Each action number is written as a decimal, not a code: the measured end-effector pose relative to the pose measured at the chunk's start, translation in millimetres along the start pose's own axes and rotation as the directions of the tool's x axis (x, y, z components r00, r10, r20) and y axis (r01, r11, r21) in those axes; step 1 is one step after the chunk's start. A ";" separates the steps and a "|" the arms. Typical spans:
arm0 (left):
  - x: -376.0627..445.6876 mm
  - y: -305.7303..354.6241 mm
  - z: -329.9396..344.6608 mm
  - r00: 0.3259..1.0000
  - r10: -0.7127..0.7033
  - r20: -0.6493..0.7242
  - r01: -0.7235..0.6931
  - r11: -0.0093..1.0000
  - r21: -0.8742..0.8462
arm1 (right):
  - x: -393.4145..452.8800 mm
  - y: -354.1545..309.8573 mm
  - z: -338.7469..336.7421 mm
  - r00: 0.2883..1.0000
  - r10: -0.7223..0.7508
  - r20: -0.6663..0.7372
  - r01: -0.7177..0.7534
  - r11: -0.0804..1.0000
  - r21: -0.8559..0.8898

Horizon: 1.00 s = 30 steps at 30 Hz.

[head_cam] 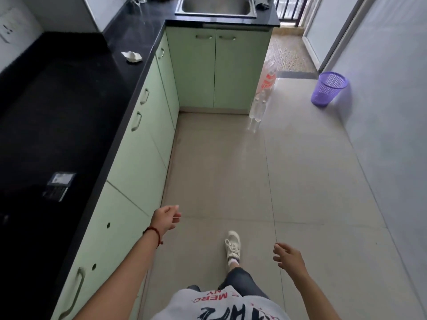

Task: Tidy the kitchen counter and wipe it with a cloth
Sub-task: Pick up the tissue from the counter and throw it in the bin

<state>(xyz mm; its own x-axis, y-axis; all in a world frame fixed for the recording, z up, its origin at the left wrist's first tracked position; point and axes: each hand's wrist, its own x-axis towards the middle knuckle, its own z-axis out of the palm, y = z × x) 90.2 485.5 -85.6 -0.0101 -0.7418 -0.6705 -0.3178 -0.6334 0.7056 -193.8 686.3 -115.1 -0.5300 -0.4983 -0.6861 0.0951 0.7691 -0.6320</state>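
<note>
The black kitchen counter [76,93] runs along the left and turns right at the back, where a steel sink [216,6] is set in it. A crumpled white tissue [132,57] lies on the counter near its front edge. A small dark box with a pale label [59,185] lies on the near part of the counter. My left hand [165,218] hangs open over the floor beside the green cabinets, holding nothing. My right hand [287,256] is open too, low over the floor tiles. No cloth can be made out.
A purple mesh waste basket [328,88] stands by the right wall. Several clear plastic bottles [257,112] and a plastic bag [269,77] stand on the floor at the cabinet corner. Glasses [138,0] stand at the counter's far end. My foot [233,247] steps forward on the tiles.
</note>
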 end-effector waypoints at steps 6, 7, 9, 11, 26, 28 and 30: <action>58.6 36.9 22.9 0.982 -0.157 -0.104 0.148 0.985 -0.094 | 100.7 -105.3 -16.3 0.998 -0.002 0.060 0.006 0.998 -0.069; 67.1 44.7 26.7 0.978 -0.174 -0.116 0.160 0.980 -0.115 | 117.8 -127.2 -17.5 0.998 -0.016 0.068 0.021 0.997 -0.076; 82.3 63.7 31.4 0.971 -0.192 -0.142 0.170 0.974 -0.153 | 150.9 -173.4 -17.3 0.996 -0.044 0.081 0.052 0.994 -0.095; 95.9 80.4 33.2 0.964 -0.210 -0.165 0.177 0.965 -0.193 | 179.3 -216.4 -11.6 0.992 -0.074 0.099 0.085 0.989 -0.118; 289.8 257.7 10.4 0.959 -0.202 -0.200 0.140 0.948 -0.285 | 334.4 -443.8 98.7 0.967 -0.123 0.222 0.155 0.978 -0.138; 316.1 299.2 4.1 0.972 -0.142 -0.187 0.092 0.962 -0.256 | 350.7 -473.5 114.1 0.965 -0.137 0.223 0.169 0.977 -0.131; 337.7 337.6 -1.6 0.977 -0.092 -0.190 0.047 0.971 -0.233 | 363.6 -498.8 126.5 0.961 -0.146 0.236 0.181 0.974 -0.135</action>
<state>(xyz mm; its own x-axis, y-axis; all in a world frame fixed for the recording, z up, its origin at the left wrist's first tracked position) -19.0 20.8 -73.5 0.1999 -0.7084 -0.6769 -0.0886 -0.7011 0.7076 -327.4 70.9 -94.9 -0.3237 -0.6855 -0.6522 -0.1175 0.7130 -0.6912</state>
